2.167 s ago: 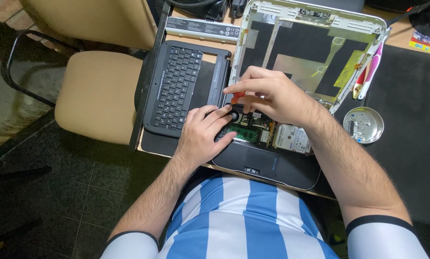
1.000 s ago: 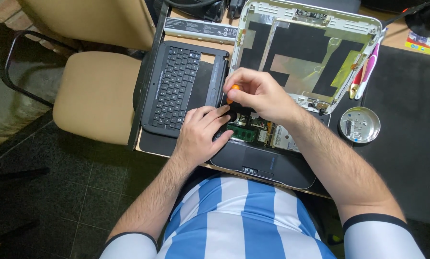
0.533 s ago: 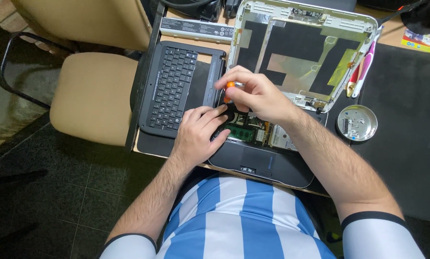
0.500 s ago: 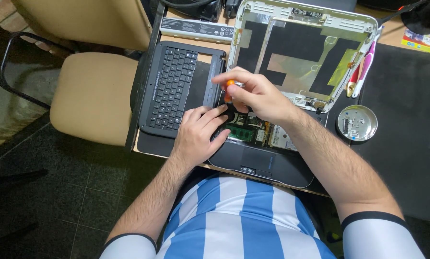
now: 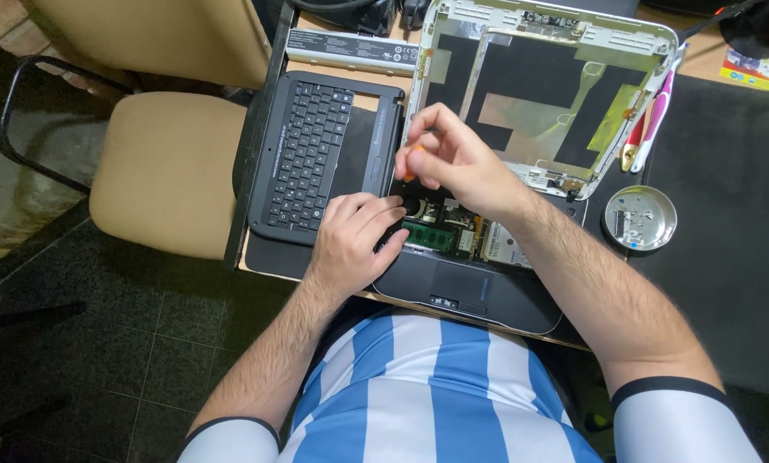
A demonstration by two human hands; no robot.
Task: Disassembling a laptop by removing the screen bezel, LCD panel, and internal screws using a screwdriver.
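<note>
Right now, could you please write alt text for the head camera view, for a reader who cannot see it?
A person's right hand holds an orange-handled screwdriver over an opened laptop, while the left hand rests on its exposed inside. A removed keyboard lies to the left, a small metal dish to the right.

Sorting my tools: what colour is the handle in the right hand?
Orange; the handle peeks from the right hand, head view.

So the right hand [image 5: 453, 163] has crept up and a bit left since a couple seconds back, lifting the orange-handled screwdriver [image 5: 408, 163] higher over the opened grey laptop base [image 5: 487, 296]. View shifted slightly too, so the round metal dish [image 5: 640, 218] sits lower.
</note>
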